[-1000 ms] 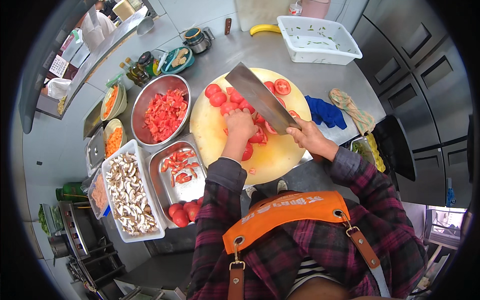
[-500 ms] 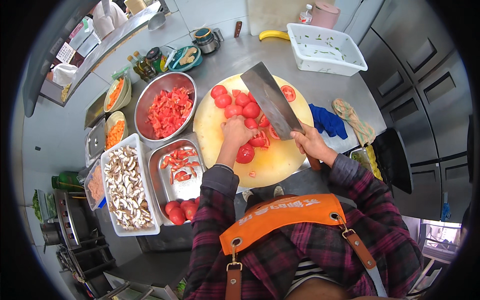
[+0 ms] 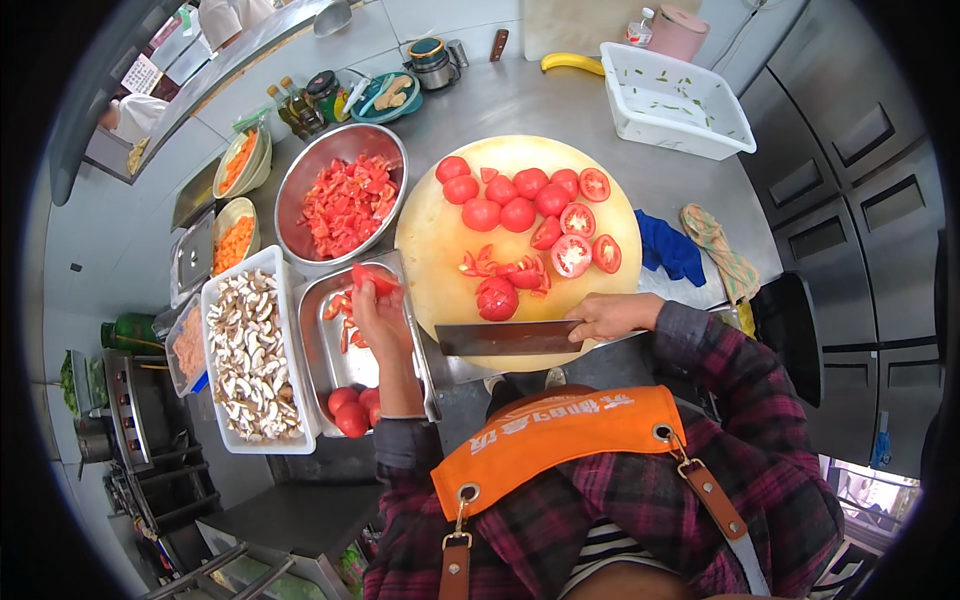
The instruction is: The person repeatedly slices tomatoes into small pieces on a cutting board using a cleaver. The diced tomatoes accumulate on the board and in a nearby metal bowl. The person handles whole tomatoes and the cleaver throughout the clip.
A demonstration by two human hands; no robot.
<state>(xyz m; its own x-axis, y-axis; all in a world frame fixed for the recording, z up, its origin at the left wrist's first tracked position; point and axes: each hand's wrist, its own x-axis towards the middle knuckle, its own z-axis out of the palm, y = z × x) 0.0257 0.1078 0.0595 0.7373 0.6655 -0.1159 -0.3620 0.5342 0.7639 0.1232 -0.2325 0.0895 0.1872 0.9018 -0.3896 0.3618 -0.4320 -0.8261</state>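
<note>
My right hand (image 3: 612,316) grips the handle of a cleaver (image 3: 505,339), whose broad blade lies level across the near edge of the round cutting board (image 3: 430,250). Over the steel tray (image 3: 322,372), my left hand (image 3: 383,325) has its fingers closed round a red tomato piece (image 3: 376,279). Halved tomatoes (image 3: 518,214) spread over the far and right side of the board. Closer to the blade are cut tomato slices (image 3: 522,272) and a scored tomato half (image 3: 497,299). Tomato strips and whole tomatoes (image 3: 351,418) share the tray, partly hidden by my left hand.
A steel bowl of chopped tomato (image 3: 345,207) stands behind the tray, and a white bin of sliced mushrooms (image 3: 255,350) to its left. Right of the board lie a blue cloth (image 3: 668,250) and a striped cloth (image 3: 720,252). A white tub (image 3: 680,105) sits at the back right.
My left hand has gone from the tomatoes on the board to above the tray, now with a tomato piece. The cleaver has come down from raised and slanted to flat along the board's near edge.
</note>
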